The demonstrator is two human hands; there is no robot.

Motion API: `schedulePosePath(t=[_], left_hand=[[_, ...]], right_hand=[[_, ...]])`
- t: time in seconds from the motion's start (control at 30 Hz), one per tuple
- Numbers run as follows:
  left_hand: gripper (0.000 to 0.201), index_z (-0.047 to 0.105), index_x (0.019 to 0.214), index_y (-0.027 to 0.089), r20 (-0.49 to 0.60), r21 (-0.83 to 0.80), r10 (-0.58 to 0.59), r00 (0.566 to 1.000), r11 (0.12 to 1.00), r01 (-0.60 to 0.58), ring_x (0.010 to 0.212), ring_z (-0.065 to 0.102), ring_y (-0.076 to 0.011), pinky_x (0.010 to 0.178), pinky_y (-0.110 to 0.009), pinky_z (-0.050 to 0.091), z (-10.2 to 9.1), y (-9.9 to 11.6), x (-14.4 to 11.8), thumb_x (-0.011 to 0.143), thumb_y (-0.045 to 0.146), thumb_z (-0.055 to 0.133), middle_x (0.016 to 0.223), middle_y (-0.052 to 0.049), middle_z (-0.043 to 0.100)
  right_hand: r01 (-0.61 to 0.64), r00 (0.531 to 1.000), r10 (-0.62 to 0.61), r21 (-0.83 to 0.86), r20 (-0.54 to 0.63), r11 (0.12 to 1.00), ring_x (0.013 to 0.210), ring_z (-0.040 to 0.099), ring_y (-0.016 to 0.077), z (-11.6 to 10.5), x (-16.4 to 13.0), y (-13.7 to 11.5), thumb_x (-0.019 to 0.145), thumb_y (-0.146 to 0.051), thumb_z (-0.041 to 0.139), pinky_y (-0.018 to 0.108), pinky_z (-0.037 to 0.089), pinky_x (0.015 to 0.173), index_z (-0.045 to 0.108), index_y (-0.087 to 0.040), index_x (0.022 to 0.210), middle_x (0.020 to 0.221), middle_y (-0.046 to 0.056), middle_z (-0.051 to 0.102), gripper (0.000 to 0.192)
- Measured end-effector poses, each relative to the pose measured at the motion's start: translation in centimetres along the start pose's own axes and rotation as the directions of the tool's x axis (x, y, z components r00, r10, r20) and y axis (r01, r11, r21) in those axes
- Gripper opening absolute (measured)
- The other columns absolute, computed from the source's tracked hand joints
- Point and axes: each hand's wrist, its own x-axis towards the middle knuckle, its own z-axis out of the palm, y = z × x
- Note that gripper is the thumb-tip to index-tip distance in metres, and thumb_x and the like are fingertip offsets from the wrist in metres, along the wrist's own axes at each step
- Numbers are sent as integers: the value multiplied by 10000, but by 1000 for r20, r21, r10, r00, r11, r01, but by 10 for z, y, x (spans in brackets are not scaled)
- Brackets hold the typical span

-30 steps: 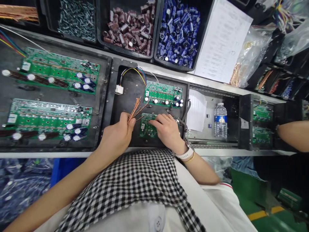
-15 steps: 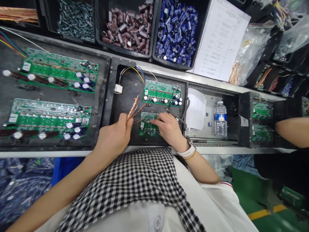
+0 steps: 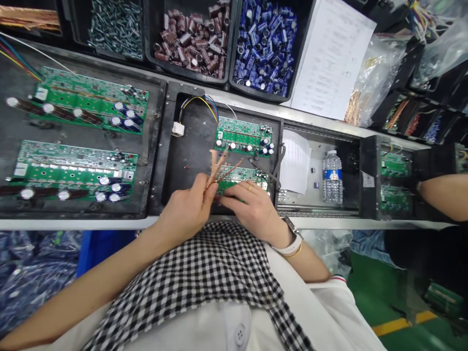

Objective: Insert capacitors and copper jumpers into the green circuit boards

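My left hand (image 3: 192, 207) is closed around a small bundle of thin copper-coloured strips (image 3: 213, 163); their upper ends fan out past the fingertips. Close to its right, my right hand (image 3: 254, 207) has its thumb and fingers drawn together near the bundle's lower end. Whatever is between those fingertips is too small to make out. Both hands are over the near edge of the lower green circuit board (image 3: 259, 174), which they partly cover. Behind it lies the upper circuit board (image 3: 244, 129), fitted with capacitors and wired to a white connector (image 3: 178, 128).
Bins of brown capacitors (image 3: 193, 44) and blue capacitors (image 3: 265, 46) line the back. Two larger populated boards (image 3: 87, 100) sit in the left tray. To the right are a paper sheet (image 3: 295, 161), a water bottle (image 3: 332, 178) and another person's arm (image 3: 444, 196).
My left hand has moved right and slightly down with the copper strips, toward my right hand. My right hand has drawn back from the lower board's middle toward its near edge.
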Motion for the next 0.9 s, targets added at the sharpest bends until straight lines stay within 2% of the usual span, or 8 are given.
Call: schedulePosePath(t=[0.1, 0.2, 0.3, 0.37, 0.47, 0.6, 0.73, 0.9], left_hand=[[234, 451, 931, 217, -76, -266, -92, 993, 962, 69, 777, 735, -230, 672, -307, 552, 2, 0, -2, 984, 410, 329, 885, -67, 742], [223, 431, 923, 229, -6, -558, -164, 986, 819, 132, 916, 733, -218, 803, -341, 588, 5, -1, 2, 991, 428, 356, 1035, -80, 734], [216, 425, 961, 220, 75, -752, -168, 983, 637, 166, 874, 735, -211, 777, -375, 607, 10, -2, 8, 991, 425, 363, 1055, -92, 713], [226, 419, 973, 212, 58, -789, -188, 980, 593, 160, 763, 720, -181, 705, -355, 608, 11, -4, 12, 994, 428, 356, 996, -74, 695], [246, 437, 952, 209, -30, -673, -190, 981, 729, 121, 592, 616, -133, 590, -287, 553, 9, -9, 15, 994, 442, 370, 819, -14, 612], [269, 478, 994, 205, -56, -227, -164, 985, 963, 148, 609, 592, -189, 599, -298, 459, -7, -11, 23, 999, 429, 330, 717, -14, 556], [320, 490, 995, 211, 44, 59, -83, 996, 995, 80, 641, 615, -232, 610, -286, 397, -24, -7, 43, 967, 509, 375, 692, -13, 583], [415, 554, 997, 217, 228, 212, 165, 960, 954, -214, 677, 640, -246, 614, -276, 378, -29, -3, 75, 998, 520, 270, 715, -35, 633]], right_hand=[[-95, 992, 94, -5, -81, 996, 856, 586, 158, -2, -12, 3, 982, -114, 469, 331, 476, 793, 682, -203, 1134, 929, 45, 697, 276], [-148, 980, 147, 6, -136, 989, 814, 582, 155, -2, -20, 8, 973, -101, 470, 344, 475, 777, 694, -235, 1126, 855, 27, 688, 302], [-102, 991, 104, 28, -87, 994, 850, 589, 150, -3, -26, 12, 963, -67, 441, 352, 471, 820, 679, -258, 1173, 897, 17, 698, 371], [-108, 993, 108, -11, -40, 994, 857, 578, 155, -3, -30, 15, 955, -58, 437, 360, 463, 853, 677, -254, 1185, 913, 19, 698, 385], [-140, 989, 145, -120, 33, 983, 842, 551, 170, -1, -36, 21, 944, -57, 447, 373, 439, 900, 687, -229, 1166, 866, 26, 681, 369], [-108, 988, 129, -207, 87, 972, 849, 525, 178, 4, -39, 27, 923, -40, 461, 382, 392, 958, 659, -224, 1214, 847, 19, 658, 397], [-76, 984, 115, -268, 134, 960, 855, 505, 192, 5, -37, 31, 906, -47, 478, 410, 352, 975, 655, -216, 1206, 840, 22, 632, 388], [-97, 977, 144, -277, 156, 956, 876, 496, 198, 8, -37, 34, 900, -59, 499, 427, 333, 1000, 666, -226, 1186, 854, 27, 630, 371]])
